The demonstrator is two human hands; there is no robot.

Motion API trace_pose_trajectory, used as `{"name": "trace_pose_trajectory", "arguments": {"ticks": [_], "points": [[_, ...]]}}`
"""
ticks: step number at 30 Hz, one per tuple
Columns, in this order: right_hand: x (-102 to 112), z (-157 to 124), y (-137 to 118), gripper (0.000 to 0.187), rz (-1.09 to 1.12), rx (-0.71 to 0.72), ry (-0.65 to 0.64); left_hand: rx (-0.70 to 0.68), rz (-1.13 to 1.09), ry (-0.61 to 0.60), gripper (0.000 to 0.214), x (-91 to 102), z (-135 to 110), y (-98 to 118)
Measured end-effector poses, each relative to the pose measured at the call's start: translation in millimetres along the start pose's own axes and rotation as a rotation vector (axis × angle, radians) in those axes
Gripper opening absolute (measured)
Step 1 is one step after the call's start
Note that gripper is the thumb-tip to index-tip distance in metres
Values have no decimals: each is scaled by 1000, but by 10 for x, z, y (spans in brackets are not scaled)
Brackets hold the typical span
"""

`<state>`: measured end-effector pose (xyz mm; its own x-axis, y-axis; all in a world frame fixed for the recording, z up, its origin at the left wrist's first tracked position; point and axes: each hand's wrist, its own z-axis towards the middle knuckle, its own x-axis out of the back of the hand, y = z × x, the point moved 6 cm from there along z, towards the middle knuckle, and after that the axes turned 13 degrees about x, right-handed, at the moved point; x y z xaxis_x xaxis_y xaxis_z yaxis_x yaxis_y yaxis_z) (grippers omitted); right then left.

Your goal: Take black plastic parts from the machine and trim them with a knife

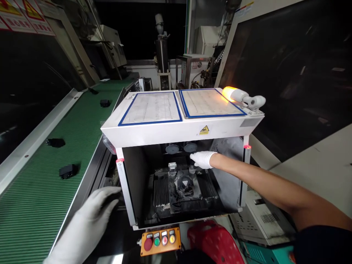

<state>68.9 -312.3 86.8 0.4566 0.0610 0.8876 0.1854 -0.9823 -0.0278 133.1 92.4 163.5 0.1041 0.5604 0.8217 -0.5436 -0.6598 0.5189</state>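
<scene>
Right hand in a white glove point(202, 160) sits inside the front opening; way in is from the front, under the white metal hood point(173, 135). Hood edge blocks straight up. Beyond and left of the fingers, two dark round discs point(172, 149) limit reach. Below, a black fixture with a round centre point(185, 185) fills the floor; open air between, from what I see. Right of the hand, dark grey side panel point(229, 168). Left hand in a white glove point(95, 207) is outside: slim white upright post point(126, 194) bars it rightward, contact unclear; orange button box point(161, 242) lower right.
</scene>
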Motion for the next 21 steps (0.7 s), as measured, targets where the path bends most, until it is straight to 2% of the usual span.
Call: {"name": "trace_pose_trajectory", "arguments": {"ticks": [5, 9, 14, 21], "points": [[68, -11, -30, 35, -4, 2, -24, -70, -152, -245, 22, -774, 320, 312], [105, 3, -51, 34, -11, 1, -51, -99, -195, -341, 28, -1184, 370, 391], [102, 17, -58, 30, -24, 7, -70, -57, -165, -428, 30, -1460, 323, 348], [1, 0, -30, 32, -11, 7, -53, -53, -103, -459, 31, -1647, 273, 336]]}}
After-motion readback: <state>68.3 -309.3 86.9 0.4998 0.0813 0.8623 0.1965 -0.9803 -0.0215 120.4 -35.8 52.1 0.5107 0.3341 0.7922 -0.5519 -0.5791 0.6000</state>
